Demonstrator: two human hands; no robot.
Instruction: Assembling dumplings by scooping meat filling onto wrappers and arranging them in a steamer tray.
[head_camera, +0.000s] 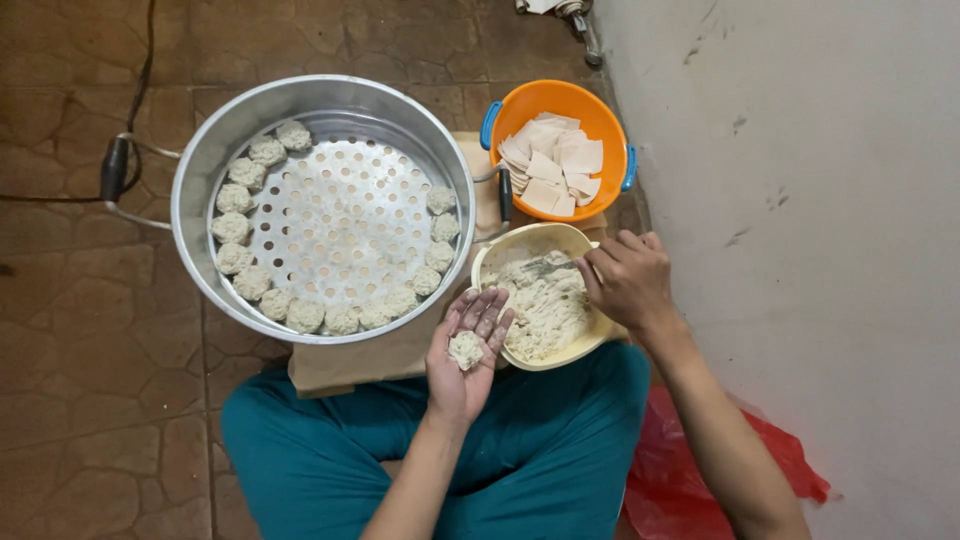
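1. While the left hand (465, 355) lies palm up and open, it's cupping a small dumpling (465, 349) with a dab of filling on it, right at the 6 o'clock side of the cream bowl (487, 262).
2. Right hand (628, 280) is curled closed around a utensil (545, 266), with its end stuck in the filling (545, 305). Can't really tell if it's a spoon or a fork, the tip is buried.
3. That cream bowl is pretty full of pale, lumpy filling and sits at about 3 o'clock from the big metal steamer (190, 190), touching or nearly touching its rim.
4. Steamer has a tray full of holes, with a ring of finished dumplings (305, 316) running along the wall from roughly 11 o'clock down through 6 and up to 3. The middle and the top right arc are bare.
5. Orange bowl (605, 125) with blue handles sits at 12 o'clock from the cream one, holding a loose pile of square wrappers (550, 165).
6. Room is tight on the right: a pale wall (800, 250) runs right beside both bowls. Tiled floor (80, 330) is open off at 9 o'clock.
7. A crumpled red plastic bag (680, 470) lies at 5 o'clock by the teal-clad knee, no label visible.
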